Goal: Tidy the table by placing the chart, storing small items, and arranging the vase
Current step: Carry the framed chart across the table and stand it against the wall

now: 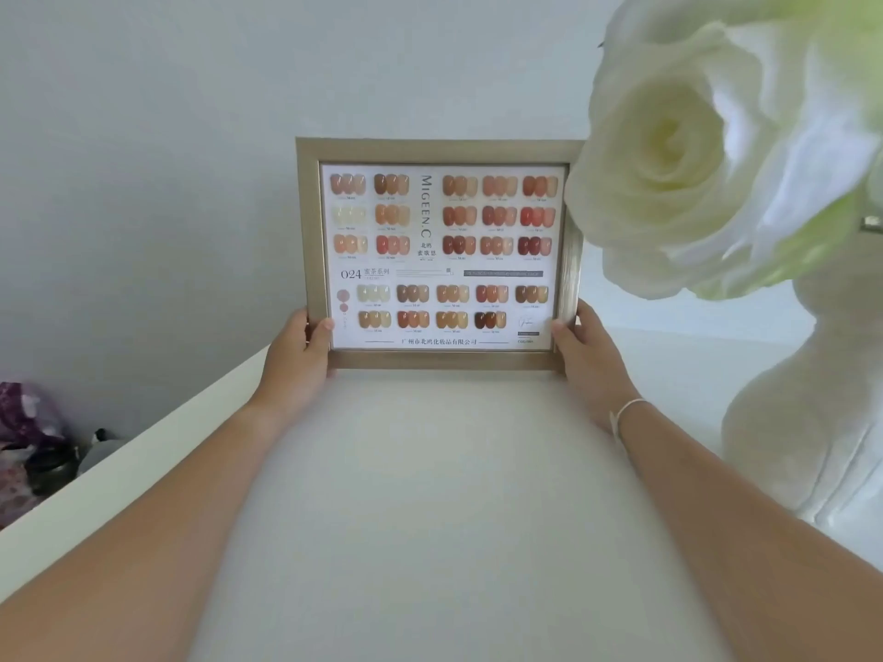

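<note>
A framed nail colour chart (pixel 439 253) with a gold frame stands upright at the far side of the white table (pixel 430 470), close to the wall. My left hand (pixel 298 348) grips its lower left corner, thumb on the front. My right hand (pixel 590 353) grips its lower right corner, and a thin white bracelet sits on that wrist. A white torso-shaped vase (pixel 807 422) stands at the right, holding large white flowers (pixel 693 150) that overlap the chart's upper right corner.
The pale wall (pixel 143 160) rises right behind the chart. Past the table's left edge, lower down, lie a purple patterned bag (pixel 24 422) and a dark jar (pixel 52 465).
</note>
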